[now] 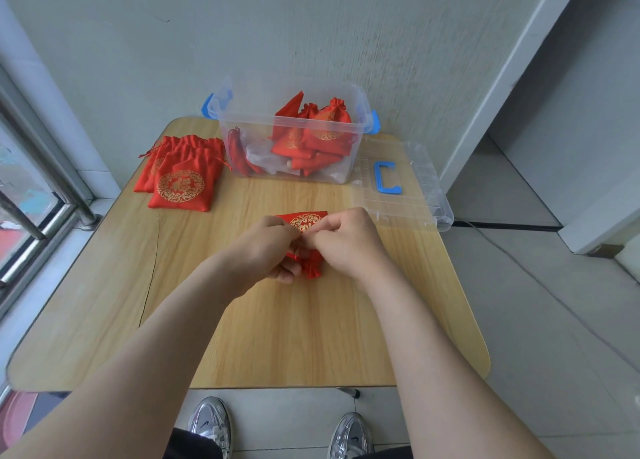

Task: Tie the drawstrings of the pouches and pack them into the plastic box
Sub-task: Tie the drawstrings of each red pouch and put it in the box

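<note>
Left hand point(266, 247) and right hand point(346, 240) meet over the middle of the counter point(294, 337), fingers of both curled and pinching one red pouch point(306, 221). The pouch's long axis runs away from me: flat bottom toward the plastic box point(242, 121), gathered mouth toward me. The box is at the far edge with red pouches inside. The pouch stack point(180, 181) lies left of the box and the lid point(419, 195) lies right.
</note>
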Tool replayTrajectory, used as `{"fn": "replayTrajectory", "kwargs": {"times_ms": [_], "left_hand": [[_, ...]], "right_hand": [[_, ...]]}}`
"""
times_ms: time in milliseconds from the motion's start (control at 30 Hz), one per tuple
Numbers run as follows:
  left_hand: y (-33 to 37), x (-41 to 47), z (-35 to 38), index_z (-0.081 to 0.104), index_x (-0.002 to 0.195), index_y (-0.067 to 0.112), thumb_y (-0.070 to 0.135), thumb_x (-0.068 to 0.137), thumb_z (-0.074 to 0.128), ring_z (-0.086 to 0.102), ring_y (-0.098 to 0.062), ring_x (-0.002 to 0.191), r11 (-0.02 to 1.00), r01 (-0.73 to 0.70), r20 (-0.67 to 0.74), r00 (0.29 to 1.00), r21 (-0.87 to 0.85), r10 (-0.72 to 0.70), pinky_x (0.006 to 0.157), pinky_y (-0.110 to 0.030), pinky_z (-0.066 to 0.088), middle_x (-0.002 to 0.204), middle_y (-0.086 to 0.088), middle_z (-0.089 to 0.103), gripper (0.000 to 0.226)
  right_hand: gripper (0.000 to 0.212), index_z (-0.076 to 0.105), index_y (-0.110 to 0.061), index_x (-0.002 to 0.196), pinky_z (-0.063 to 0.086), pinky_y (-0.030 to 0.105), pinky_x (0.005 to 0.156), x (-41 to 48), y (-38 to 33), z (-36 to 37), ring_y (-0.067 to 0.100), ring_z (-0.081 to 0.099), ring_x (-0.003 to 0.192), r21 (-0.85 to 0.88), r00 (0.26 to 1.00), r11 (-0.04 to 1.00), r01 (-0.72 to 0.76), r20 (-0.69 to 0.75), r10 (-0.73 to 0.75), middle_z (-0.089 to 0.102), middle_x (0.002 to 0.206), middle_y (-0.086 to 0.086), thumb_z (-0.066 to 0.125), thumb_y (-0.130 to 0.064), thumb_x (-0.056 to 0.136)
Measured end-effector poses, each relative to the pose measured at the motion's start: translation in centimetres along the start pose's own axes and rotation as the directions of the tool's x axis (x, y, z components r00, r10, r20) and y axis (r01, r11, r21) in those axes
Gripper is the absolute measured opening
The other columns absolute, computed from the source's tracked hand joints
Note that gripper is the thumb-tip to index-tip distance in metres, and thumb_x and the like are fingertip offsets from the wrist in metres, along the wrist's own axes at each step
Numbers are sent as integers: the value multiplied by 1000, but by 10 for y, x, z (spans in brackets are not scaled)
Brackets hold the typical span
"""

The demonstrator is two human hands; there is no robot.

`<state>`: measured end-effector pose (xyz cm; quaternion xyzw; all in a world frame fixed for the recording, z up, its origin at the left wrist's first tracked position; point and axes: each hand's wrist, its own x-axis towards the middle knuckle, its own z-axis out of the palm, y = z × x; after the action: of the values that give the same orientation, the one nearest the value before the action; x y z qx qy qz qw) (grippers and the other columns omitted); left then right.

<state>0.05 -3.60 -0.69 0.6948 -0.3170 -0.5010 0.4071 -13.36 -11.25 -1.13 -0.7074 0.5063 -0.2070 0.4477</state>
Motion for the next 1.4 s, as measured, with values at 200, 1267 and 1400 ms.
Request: {"fn": "replayTrajectory", "kwargs": {"times_ms": [200, 1267, 1400], "left_hand": [[3, -4, -3, 62, 100, 3, 3, 106, 52, 66, -24, 64, 983, 48, 92, 995, -177, -32, 61, -36, 59, 90, -17, 67, 12], [4, -14, -8, 78, 90, 3, 5, 90, 71, 81, -26, 75, 932, -114, 73, 993, 344, 94, 81, -35, 65, 75, -13, 79, 7], [6, -16, -9, 78, 89, 2, 7, 92, 73, 81, -27, 78, 944, -119, 101, 991, 308, 92, 80, -34, 66, 77, -16, 79, 7]], "right_hand": [[21, 64, -16, 63, 41, 27, 54, 1, -1, 0, 13, 51, 55, 120, 996, 989, -89, 9, 89, 55, 51, -9, 74, -25, 80], [26, 73, -8, 84, 46, 19, 54, -1, -2, -8, 13, 60, 54, 247, 982, 958, 144, 82, -168, 71, 64, 7, 51, 6, 89], [25, 73, -10, 99, 50, 19, 57, 1, 2, -7, 12, 65, 60, 217, 984, 967, 136, 87, -158, 75, 70, 2, 52, 4, 94]]}}
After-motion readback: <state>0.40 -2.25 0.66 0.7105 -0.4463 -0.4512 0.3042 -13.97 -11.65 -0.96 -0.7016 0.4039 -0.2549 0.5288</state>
